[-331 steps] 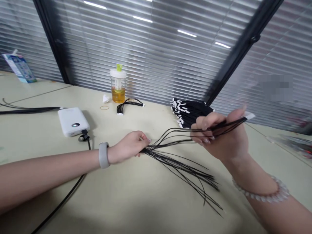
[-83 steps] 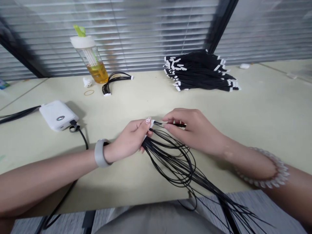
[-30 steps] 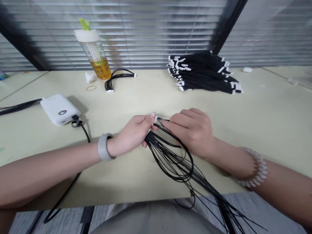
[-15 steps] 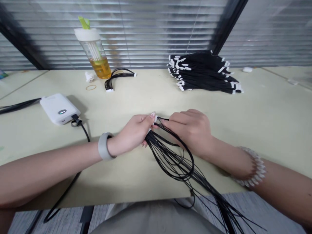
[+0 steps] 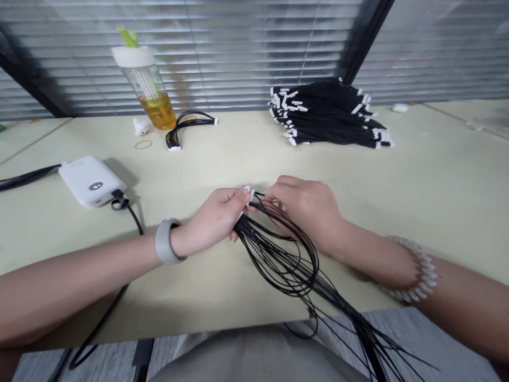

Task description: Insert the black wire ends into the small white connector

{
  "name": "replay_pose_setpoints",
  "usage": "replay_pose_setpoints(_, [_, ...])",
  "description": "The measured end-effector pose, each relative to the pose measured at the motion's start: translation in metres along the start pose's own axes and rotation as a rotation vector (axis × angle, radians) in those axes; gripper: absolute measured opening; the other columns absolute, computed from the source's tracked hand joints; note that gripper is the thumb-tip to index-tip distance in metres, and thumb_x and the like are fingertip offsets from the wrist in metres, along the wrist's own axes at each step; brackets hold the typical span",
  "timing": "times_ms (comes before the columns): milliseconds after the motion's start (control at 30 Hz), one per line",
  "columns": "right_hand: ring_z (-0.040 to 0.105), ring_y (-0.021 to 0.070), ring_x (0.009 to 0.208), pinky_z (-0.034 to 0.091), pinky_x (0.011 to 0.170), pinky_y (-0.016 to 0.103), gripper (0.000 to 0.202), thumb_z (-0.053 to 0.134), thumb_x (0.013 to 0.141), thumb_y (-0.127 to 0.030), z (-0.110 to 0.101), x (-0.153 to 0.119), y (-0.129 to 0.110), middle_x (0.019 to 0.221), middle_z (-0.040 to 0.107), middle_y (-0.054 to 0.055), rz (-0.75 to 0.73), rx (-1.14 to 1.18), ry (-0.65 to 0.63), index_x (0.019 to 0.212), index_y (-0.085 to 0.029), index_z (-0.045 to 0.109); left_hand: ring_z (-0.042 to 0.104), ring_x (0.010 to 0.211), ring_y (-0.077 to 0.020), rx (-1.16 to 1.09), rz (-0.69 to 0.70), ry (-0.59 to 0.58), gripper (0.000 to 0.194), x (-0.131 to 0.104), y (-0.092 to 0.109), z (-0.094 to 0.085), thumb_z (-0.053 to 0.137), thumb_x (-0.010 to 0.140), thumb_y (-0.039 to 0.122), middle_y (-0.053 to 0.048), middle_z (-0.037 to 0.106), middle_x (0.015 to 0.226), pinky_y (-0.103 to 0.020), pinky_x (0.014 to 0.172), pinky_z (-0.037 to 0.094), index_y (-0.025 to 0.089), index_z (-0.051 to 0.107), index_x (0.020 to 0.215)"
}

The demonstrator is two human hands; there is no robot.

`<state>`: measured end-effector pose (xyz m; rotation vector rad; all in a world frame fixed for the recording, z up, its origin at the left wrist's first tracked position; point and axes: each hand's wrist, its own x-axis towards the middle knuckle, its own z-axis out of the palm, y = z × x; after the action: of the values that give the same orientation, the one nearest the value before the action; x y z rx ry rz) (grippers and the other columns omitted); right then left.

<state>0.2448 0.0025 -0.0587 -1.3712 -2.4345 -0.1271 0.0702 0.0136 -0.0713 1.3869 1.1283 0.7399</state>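
Observation:
Between my hands is a wire harness [image 5: 278,252] of thin black wires, some looping back, the rest trailing to the lower right over the table's front edge. My left hand [image 5: 217,215] is closed on its white connectors [image 5: 251,197], thumb on top, the fingers below partly hidden. My right hand [image 5: 306,212] is at the wires just right of the connectors. Its thumb and index finger are pinched together on a black wire close to the upper connector; the other fingers are curled, partly behind the looped wires.
A pile of black harnesses with white connectors [image 5: 330,114] lies at the back right. At the left are a white power bank [image 5: 92,180] with a black cable, a bottle of yellow drink [image 5: 153,98], a short harness [image 5: 186,124] and a rubber band [image 5: 143,144].
My right hand has shifted slightly left, and its fingers have changed from a tight curl to a looser pinch near the connector. More wire now loops over. My left hand keeps its hold.

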Motion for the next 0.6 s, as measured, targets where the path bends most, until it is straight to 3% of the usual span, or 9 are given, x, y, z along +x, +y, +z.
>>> replay_pose_setpoints(200, [0.047,0.0153,0.068,0.032,0.060,0.028,0.028,0.039,0.092,-0.024,-0.0016,0.0022,0.0073,0.072,0.053,0.005,-0.148,-0.013,0.020,0.076,-0.013,0.059,0.042,0.033,-0.0025,-0.037,0.004,0.008,0.041,0.0012,-0.0020,0.0011,0.049,0.087,0.049,0.003,0.050,0.057,-0.013,0.027,0.037,0.014,0.056,0.066])
replay_pose_setpoints(433, [0.045,0.0138,0.067,0.032,0.060,0.027,0.027,0.039,0.093,-0.024,-0.0054,0.0009,0.0093,0.072,0.051,0.004,-0.126,0.060,-0.064,0.074,-0.013,0.056,0.041,0.031,-0.0019,-0.036,-0.043,0.063,0.040,0.0014,-0.0008,0.0006,0.046,0.090,0.044,0.002,0.052,0.060,-0.014,0.027,0.036,0.014,0.054,0.066])
replay_pose_setpoints(600, [0.046,0.0135,0.067,0.032,0.060,0.026,0.027,0.038,0.093,-0.024,-0.0064,-0.0011,0.0096,0.073,0.052,0.004,-0.121,0.082,-0.072,0.076,-0.013,0.056,0.042,0.032,-0.0029,-0.049,-0.031,0.032,0.041,0.0017,-0.0016,0.0004,0.047,0.089,0.047,0.003,0.050,0.056,-0.013,0.026,0.036,0.014,0.055,0.066])
